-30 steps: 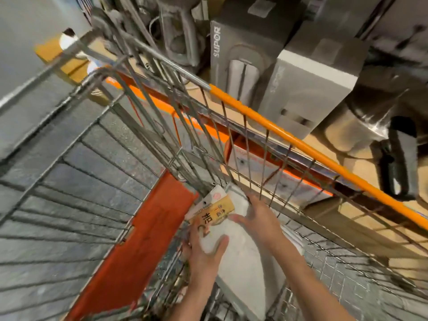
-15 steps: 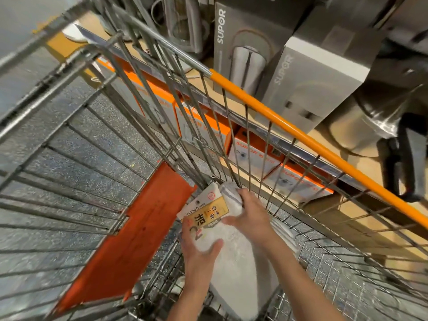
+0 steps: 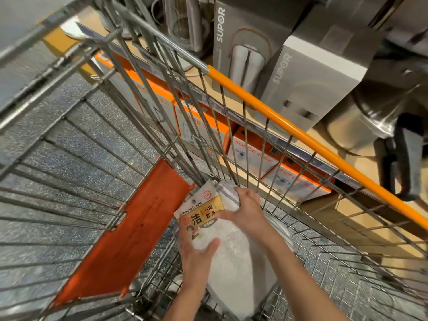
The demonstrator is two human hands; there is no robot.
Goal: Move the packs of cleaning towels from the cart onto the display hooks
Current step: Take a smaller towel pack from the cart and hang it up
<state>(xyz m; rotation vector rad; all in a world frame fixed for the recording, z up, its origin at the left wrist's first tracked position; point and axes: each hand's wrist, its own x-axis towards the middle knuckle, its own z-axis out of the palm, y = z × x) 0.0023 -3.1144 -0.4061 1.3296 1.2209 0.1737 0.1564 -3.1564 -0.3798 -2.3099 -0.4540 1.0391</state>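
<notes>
A pack of cleaning towels [image 3: 203, 212] is held inside a wire cart [image 3: 97, 144], low in the near middle of the view, close against the cart's right side wall. The pack is clear plastic with a white and yellow card header printed "cleaning towels"; rolled white towels are seen at its far end. The left hand [image 3: 196, 256] is placed under the near end of the pack, thumb curled over the plastic front and fingers [image 3: 183, 230] wrapped round the left edge. The right hand [image 3: 247, 209] is clamped on the far right part of the pack, fingers curled over the rolled towels, thumb laid across the card header. More white wrapped goods [image 3: 238, 274] are seen beneath the pack in the basket; whether these are further packs cannot be told. An orange flap [image 3: 129, 232] is noted on the left of the basket, tilted. The orange handle bar [image 3: 301, 135] of the cart runs diagonally from upper middle to the right edge. Beyond it, grey boxes marked SUPOR [image 3: 310, 84] are stacked on a shelf, with orange and white boxes [image 3: 252, 154] on a lower shelf seen through the wire. A steel pot with a black handle [image 3: 389, 126] sits at far right. Speckled grey floor [image 3: 69, 163] is seen through the cart's wires.
</notes>
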